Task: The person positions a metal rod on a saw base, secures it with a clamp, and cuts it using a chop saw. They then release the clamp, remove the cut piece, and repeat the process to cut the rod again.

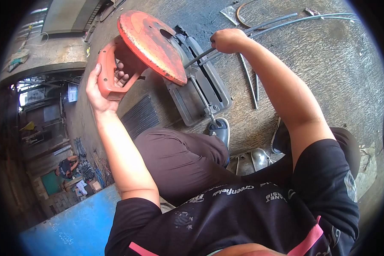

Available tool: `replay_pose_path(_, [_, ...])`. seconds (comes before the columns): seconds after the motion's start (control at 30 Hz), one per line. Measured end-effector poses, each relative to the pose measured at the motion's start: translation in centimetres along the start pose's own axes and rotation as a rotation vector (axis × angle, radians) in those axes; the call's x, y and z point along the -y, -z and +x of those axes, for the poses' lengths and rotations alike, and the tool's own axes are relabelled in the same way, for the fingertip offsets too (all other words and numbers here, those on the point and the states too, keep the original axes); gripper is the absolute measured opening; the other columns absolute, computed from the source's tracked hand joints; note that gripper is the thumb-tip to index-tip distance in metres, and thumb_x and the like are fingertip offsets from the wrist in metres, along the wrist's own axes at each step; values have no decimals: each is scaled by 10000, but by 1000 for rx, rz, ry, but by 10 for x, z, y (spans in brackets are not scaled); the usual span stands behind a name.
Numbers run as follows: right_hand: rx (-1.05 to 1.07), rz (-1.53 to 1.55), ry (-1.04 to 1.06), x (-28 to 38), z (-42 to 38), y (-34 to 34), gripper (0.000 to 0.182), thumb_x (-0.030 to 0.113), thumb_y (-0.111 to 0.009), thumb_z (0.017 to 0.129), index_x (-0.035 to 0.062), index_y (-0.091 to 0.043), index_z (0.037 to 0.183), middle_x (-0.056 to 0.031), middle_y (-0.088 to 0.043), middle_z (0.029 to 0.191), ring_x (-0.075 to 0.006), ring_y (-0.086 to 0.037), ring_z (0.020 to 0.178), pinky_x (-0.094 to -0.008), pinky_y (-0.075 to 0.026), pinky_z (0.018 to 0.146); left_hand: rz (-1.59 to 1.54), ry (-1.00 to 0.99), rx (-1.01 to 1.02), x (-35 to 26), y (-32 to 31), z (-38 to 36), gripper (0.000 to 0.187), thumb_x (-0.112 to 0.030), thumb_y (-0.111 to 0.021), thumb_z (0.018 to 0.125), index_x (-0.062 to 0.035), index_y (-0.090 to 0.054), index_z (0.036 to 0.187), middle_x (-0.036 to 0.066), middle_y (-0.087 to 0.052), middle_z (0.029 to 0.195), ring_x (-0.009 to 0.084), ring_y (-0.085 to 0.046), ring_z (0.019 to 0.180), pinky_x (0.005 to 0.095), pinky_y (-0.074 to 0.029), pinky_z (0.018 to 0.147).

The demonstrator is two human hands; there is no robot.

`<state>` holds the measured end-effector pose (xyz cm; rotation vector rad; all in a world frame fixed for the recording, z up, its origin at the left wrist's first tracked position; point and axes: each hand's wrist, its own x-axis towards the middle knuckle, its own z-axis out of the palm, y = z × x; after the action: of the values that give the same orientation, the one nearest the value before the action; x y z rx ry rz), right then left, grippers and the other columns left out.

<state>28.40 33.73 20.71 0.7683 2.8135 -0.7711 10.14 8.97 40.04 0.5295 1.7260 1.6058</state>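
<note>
My left hand (pixel 101 87) is wrapped around the red D-shaped handle (pixel 107 70) of a cut-off saw, its fingers passing through the handle opening. The saw's round red guard (pixel 151 45), scuffed along its rim, tilts over the grey base (pixel 209 81) and hides the blade. To the right, my right hand (pixel 229 40) is closed in a fist on a thin metal rod (pixel 200 56). One end of that rod reaches the saw's vise area beside the guard; the other extends to the upper right. A clamp screw (pixel 200 96) runs along the base towards me.
Long metal rods (pixel 307 22) lie at the upper right, and shorter pieces (pixel 248 81) rest on the floor. A bundle of dark rods (pixel 138 117) lies left of the base. A blue surface (pixel 77 226) stands lower left. Another person (pixel 66 167) is farther off at left.
</note>
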Motion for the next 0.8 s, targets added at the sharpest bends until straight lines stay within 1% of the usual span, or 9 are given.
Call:
replay_pose_path(0.37, [-20,1,0,0,2,-3,318,251,-490,845,108,-681,1055,-106,-671,1075,-285,-623,1031,-405,-488,872,-14,12,-8,-1,-4,-3,577,-401,-503,890,63,-465,1232,180,-587,985,241,-579,835,389,-509,814])
replay_pose_path(0.43, [44,-18,-3,-1,1,-3,310,247,-498,847,103,-682,1050,-109,-668,1082,-291,-623,1031,-404,-489,874,-2,-5,20,-1,-2,-2,582,-405,-508,889,64,-463,1230,176,-587,985,235,-578,829,385,-510,812])
replay_pose_path(0.57, [59,17,4,-17,9,-23,296,249,-504,850,91,-686,1022,-124,-673,1050,-305,-631,999,-414,-493,858,9,-14,25,0,3,1,579,-405,-510,891,63,-462,1230,172,-588,985,226,-578,823,379,-514,805])
replay_pose_path(0.63, [169,71,123,-33,12,-35,290,274,-496,872,81,-690,971,-136,-681,969,-308,-641,937,-429,-492,824,24,-12,26,1,3,1,574,-403,-511,893,60,-462,1229,168,-589,987,219,-578,822,374,-518,798])
replay_pose_path(0.67, [193,241,120,-44,8,-43,309,310,-494,893,70,-687,911,-135,-674,873,-286,-641,848,-426,-485,778,18,-15,27,0,4,1,574,-403,-511,893,60,-462,1229,168,-589,987,219,-578,822,374,-518,798])
replay_pose_path(0.7, [195,346,99,-54,10,-60,308,314,-489,922,75,-682,894,-99,-652,799,-234,-619,763,-392,-480,728,22,-13,22,0,4,2,572,-404,-510,894,57,-463,1230,167,-590,987,218,-579,822,373,-519,798])
replay_pose_path(0.77, [254,614,-66,-54,-8,-74,319,333,-488,943,76,-675,919,-70,-627,762,-193,-589,722,-359,-472,697,23,-10,17,0,5,2,571,-404,-510,895,55,-464,1231,166,-591,988,218,-580,823,372,-520,797])
replay_pose_path(0.8, [230,754,-85,-54,-16,-86,348,368,-477,959,78,-668,968,-57,-612,758,-170,-570,725,-345,-467,693,27,-10,27,0,6,3,572,-407,-509,895,49,-462,1238,166,-591,986,219,-581,825,373,-521,799])
